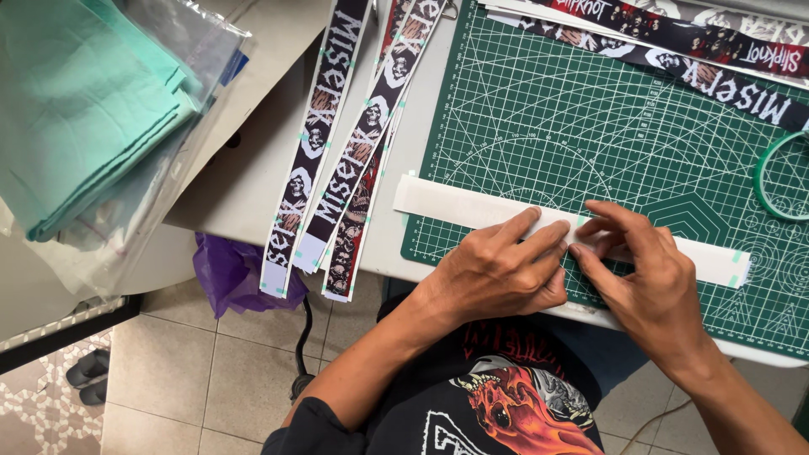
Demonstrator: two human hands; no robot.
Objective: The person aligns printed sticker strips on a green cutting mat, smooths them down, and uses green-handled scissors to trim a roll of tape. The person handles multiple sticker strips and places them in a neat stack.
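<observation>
A long white strip (pixel 447 205) lies face down across the green cutting mat (pixel 590 118), held at its ends by small bits of green tape. My left hand (pixel 497 270) presses flat on the strip's middle, fingers spread along it. My right hand (pixel 645 270) rests just to the right, its fingertips pinching or pressing the strip near a tape piece. Both hands touch the same strip, side by side.
Three printed strips (pixel 337 160) hang over the table's front left edge. More printed strips (pixel 699 50) lie along the mat's far side. A green tape roll (pixel 771 181) sits at right. Folded mint fabric in plastic (pixel 84 101) lies at left; a purple bag (pixel 232 274) hangs below.
</observation>
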